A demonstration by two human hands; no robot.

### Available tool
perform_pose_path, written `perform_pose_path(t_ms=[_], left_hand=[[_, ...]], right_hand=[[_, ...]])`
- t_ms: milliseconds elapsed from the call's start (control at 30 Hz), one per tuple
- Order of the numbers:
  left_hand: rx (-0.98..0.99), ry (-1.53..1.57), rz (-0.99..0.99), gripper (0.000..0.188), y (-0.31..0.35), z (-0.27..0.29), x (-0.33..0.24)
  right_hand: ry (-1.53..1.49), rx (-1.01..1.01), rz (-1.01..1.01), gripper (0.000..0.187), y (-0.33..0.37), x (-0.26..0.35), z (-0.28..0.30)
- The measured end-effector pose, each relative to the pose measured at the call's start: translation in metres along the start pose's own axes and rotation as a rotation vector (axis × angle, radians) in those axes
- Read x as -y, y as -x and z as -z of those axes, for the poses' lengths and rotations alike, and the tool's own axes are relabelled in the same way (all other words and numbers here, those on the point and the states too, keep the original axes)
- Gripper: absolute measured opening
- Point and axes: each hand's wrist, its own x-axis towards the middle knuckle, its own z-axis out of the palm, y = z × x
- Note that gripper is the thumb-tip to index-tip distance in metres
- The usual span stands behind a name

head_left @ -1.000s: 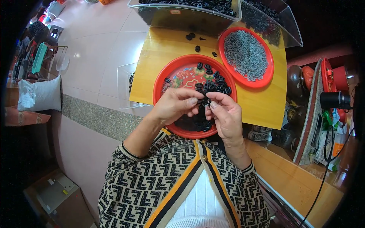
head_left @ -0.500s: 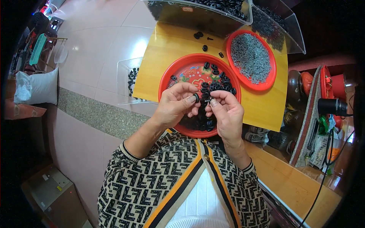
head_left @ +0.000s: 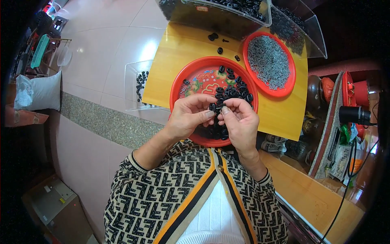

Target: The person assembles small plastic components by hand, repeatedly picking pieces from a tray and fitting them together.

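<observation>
Over a red round tray (head_left: 177, 77), my left hand (head_left: 187, 116) pinches a small black oval plastic piece (head_left: 212, 107) between thumb and fingers. My right hand (head_left: 242, 124) is closed at the fingertips on a thin silvery screw (head_left: 219, 108). The screw's end meets the black piece or lies right against it; fingers hide the exact contact. Many similar black pieces (head_left: 242, 90) are heaped in the right and near part of the tray, whose floor has a printed flower pattern.
A red oval basket (head_left: 291, 81) full of grey screws (head_left: 268, 61) stands at the right on the yellow board (head_left: 280, 118). Clear bins (head_left: 219, 22) of black parts line the far edge. Another clear bin (head_left: 129, 85) sits left. A few loose black parts (head_left: 219, 51) lie beyond the tray.
My left hand has shifted slightly right, bringing the black piece against or very near the screw. The gap between my two hands has narrowed.
</observation>
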Motion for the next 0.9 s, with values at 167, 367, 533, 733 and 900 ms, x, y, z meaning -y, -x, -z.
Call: perform_pose_path(t_ms=[167, 367, 533, 733, 900], left_hand=[[0.017, -0.040, -0.034, 0.027, 0.0000, 0.0002, 0.0033], [-0.026, -0.087, -0.069, 0.030, 0.0000, -0.0039, 0.0041], [-0.044, -0.222, -0.121, 0.029, 0.0006, -0.0074, 0.0036], [-0.013, -0.150, -0.137, 0.030, -0.0002, -0.0077, 0.0069], [-0.005, -0.158, -0.133, 0.030, 0.0000, -0.0079, 0.0049]], right_hand=[[-0.003, -0.018, 0.028, 0.011, 0.0001, -0.0030, -0.0011], [0.035, -0.042, 0.019, 0.011, 0.0005, -0.0039, -0.0019], [0.048, -0.047, 0.039, 0.010, 0.0010, -0.0061, -0.0026], [0.088, -0.060, 0.044, 0.008, 0.0003, -0.0084, -0.0038], [0.098, -0.061, 0.046, 0.008, -0.0004, -0.0104, -0.0044]])
